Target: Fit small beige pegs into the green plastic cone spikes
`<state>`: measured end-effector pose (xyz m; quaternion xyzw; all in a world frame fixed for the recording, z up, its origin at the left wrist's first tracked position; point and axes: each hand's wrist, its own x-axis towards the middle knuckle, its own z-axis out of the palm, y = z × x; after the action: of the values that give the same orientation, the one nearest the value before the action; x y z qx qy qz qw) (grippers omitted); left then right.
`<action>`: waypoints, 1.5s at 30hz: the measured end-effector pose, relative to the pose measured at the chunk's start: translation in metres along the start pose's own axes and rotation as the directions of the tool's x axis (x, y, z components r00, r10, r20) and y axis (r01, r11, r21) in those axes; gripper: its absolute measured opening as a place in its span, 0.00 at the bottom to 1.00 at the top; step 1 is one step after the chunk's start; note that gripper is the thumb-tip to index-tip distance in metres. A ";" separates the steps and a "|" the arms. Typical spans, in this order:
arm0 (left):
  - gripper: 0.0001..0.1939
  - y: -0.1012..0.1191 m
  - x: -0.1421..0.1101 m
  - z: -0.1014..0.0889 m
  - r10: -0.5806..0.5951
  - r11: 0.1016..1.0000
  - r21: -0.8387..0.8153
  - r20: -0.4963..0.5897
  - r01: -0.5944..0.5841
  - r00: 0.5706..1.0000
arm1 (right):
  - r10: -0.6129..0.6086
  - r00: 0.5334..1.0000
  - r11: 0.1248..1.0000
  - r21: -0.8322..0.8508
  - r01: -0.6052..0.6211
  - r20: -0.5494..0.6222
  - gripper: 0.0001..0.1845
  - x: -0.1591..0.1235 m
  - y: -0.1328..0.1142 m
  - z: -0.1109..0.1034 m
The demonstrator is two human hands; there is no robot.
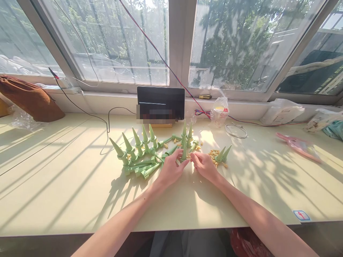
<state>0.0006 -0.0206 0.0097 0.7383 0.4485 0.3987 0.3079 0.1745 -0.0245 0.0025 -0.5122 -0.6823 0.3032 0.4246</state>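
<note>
My left hand (173,166) is closed around the lower part of an upright green plastic plant-watering spike (184,149). Close on its right, my right hand (203,165) has thumb and forefinger pinched together by the spike's base; a bit of yellow shows there, too small to make out. To the left stand several assembled green spikes (128,143) in a row, points up. Loose green tubes (144,167) lie in front of them. Right of my right hand are a pile of small yellow plastic pieces (213,154) and two green cones (220,155).
A tablet (160,103) stands against the window ledge. Behind the work lie a cup in a plastic bag (220,111), a coiled white cable (236,131) and a yellow cutter (205,96). A brown bag (29,98) sits far left, a pink plastic item (298,146) right.
</note>
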 end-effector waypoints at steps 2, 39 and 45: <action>0.13 0.000 0.000 0.000 0.008 1.000 0.012 0.009 -0.008 1.000 | 0.004 1.000 1.000 -0.007 -0.004 0.004 0.28 0.000 0.001 0.000; 0.15 0.000 -0.001 0.003 0.006 1.000 0.002 0.029 -0.006 1.000 | 0.013 0.999 0.999 0.040 -0.012 -0.030 0.24 0.000 0.001 0.001; 0.13 0.001 -0.002 0.003 0.006 1.000 -0.027 0.049 -0.005 0.999 | 0.004 0.999 1.000 -0.021 -0.005 -0.043 0.30 0.001 0.005 0.001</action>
<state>0.0032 -0.0226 0.0085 0.7449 0.4332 0.3874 0.3277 0.1752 -0.0219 -0.0016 -0.5246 -0.6750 0.2857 0.4330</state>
